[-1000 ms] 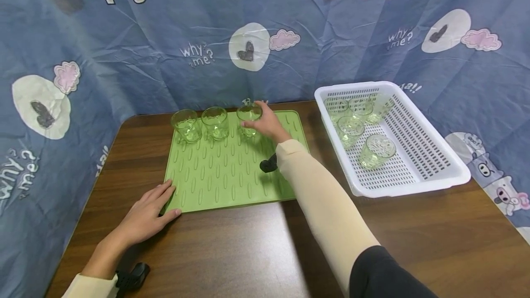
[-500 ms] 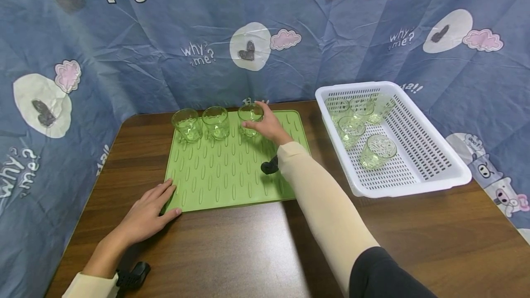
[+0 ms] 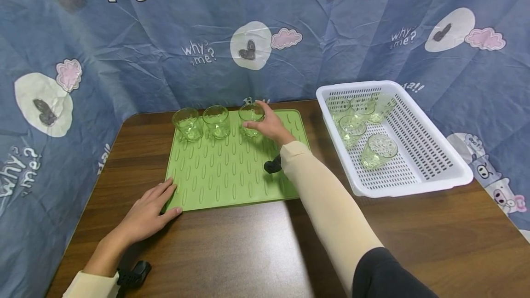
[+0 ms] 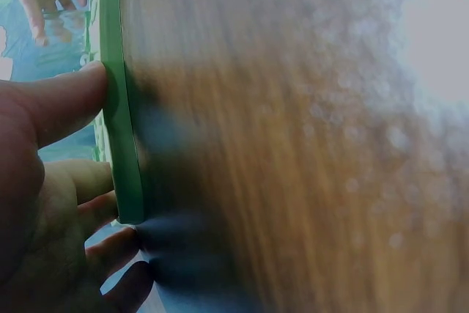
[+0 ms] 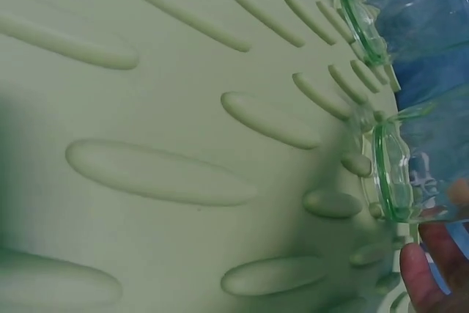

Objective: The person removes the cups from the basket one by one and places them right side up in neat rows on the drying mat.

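Three clear, green-tinted glasses stand in a row along the back of the green ribbed mat [image 3: 219,174]: the left glass [image 3: 188,125], the middle glass [image 3: 216,123] and the right glass [image 3: 250,118]. My right hand [image 3: 271,125] holds the right glass, thumb across its front and a fingertip at the far side of its rim. Glass walls and some fingers [image 5: 420,276] of that hand show at the right edge of the right wrist view. My left hand [image 3: 145,213] rests with spread fingers at the mat's front left corner; its thumb touches the mat's edge [image 4: 121,137] in the left wrist view.
A white perforated basket [image 3: 439,185] on the right holds several similar glasses, one of them the front glass [image 3: 378,151]. Brown wooden tabletop [image 3: 232,252] lies in front of the mat. A blue patterned cloth [image 3: 157,72] hangs behind the table.
My right wrist has shifted very slightly to the right, with the hand still around the same glass. The left hand and the glasses have kept their places.
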